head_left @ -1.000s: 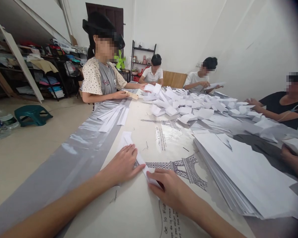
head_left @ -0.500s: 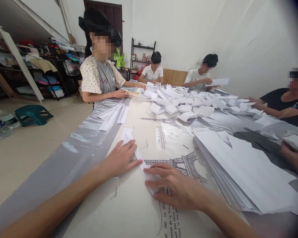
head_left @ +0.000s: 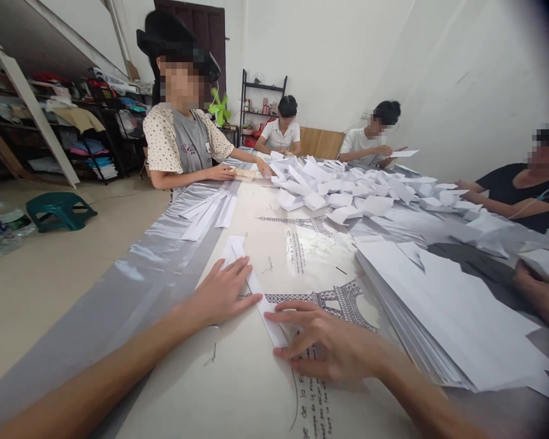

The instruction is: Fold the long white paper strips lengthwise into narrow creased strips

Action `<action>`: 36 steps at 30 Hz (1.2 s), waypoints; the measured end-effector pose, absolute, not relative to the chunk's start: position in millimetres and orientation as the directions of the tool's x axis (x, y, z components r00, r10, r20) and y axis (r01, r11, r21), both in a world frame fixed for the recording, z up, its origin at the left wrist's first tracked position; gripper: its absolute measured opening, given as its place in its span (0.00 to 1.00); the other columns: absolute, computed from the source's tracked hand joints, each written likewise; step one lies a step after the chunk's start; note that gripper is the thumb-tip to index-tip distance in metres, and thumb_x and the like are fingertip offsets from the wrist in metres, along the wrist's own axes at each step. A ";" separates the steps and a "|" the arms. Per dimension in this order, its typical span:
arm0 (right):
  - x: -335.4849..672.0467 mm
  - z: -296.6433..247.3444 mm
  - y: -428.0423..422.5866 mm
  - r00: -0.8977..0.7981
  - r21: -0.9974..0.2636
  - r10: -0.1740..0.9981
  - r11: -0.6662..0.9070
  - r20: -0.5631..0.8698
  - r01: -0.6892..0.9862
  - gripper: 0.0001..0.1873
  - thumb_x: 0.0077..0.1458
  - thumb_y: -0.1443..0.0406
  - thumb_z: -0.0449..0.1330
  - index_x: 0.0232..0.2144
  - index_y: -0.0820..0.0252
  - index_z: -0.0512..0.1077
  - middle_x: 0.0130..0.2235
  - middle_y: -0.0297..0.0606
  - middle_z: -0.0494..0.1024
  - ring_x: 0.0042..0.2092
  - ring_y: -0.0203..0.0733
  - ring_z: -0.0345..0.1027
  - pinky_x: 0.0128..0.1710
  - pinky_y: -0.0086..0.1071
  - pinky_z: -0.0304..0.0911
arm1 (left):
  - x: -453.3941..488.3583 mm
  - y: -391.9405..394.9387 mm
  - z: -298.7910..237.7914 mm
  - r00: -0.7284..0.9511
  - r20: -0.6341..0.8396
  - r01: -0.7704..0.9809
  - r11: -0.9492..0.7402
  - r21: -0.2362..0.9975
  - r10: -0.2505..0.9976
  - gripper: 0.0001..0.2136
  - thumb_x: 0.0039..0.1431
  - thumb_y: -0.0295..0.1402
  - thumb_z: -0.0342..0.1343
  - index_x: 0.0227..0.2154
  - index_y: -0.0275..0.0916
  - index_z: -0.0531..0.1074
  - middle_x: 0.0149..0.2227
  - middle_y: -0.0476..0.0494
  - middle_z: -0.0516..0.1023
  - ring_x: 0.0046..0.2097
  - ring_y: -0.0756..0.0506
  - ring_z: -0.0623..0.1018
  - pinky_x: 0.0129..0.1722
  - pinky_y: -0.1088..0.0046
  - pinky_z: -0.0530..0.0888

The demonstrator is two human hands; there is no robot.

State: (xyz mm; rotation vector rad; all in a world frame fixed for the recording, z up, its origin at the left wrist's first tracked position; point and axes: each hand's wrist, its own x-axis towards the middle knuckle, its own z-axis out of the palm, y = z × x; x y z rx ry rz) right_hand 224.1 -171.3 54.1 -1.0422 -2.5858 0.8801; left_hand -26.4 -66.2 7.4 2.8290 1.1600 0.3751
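Observation:
A narrow folded white paper strip point(head_left: 271, 327) lies slantwise on the printed mat in front of me. My left hand point(head_left: 224, 289) rests on its far half, fingers stretched out and thumb pressing on the strip's middle. At the near end is my right hand point(head_left: 327, 341), its fingers spread, with fingertips touching the strip's right edge and lower end. Both palms face down. The cream mat point(head_left: 238, 378) under the strip carries Eiffel Tower drawings and lettering, partly covered by my right hand.
A stack of white paper sheets point(head_left: 443, 305) stands to the right. Beyond it spreads a heap of folded white papers point(head_left: 348, 189). Several loose strips point(head_left: 205, 213) lie at the left edge. Other people sit or stand around the table; a green stool point(head_left: 60, 210) is on the floor.
My right hand has shifted slightly, its fingers spreading wider and uncovering more of the strip's near end. My left hand stays put. The person at left has reached farther toward the heap.

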 end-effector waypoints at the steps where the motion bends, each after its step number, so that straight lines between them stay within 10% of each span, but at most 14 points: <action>1: 223.8 54.6 -171.6 -0.722 -0.607 0.692 0.566 -0.019 0.558 0.15 0.58 0.66 0.64 0.47 0.44 0.79 0.65 0.33 0.65 0.68 0.50 0.51 0.64 0.52 0.52 | -26.8 -64.7 6.2 0.673 0.191 0.695 -0.700 0.165 0.714 0.30 0.66 0.56 0.43 0.61 0.39 0.62 0.66 0.35 0.61 0.67 0.37 0.61 0.65 0.53 0.54; 7: 222.4 55.0 -171.1 -0.718 -0.614 0.696 0.563 -0.010 0.554 0.16 0.57 0.67 0.64 0.47 0.44 0.79 0.65 0.34 0.66 0.67 0.49 0.53 0.64 0.51 0.52 | -30.1 -49.7 -2.2 0.630 0.102 0.727 -0.630 0.273 0.770 0.42 0.61 0.62 0.44 0.69 0.39 0.48 0.70 0.35 0.51 0.70 0.38 0.55 0.67 0.55 0.51; 36: 220.7 52.4 -171.2 -0.695 -0.616 0.719 0.543 -0.009 0.570 0.14 0.60 0.67 0.61 0.45 0.44 0.80 0.63 0.31 0.68 0.66 0.48 0.55 0.63 0.49 0.55 | -30.6 -25.5 -3.9 0.495 0.246 0.761 -0.552 0.340 0.833 0.22 0.69 0.40 0.41 0.60 0.38 0.64 0.64 0.39 0.67 0.65 0.41 0.66 0.64 0.55 0.58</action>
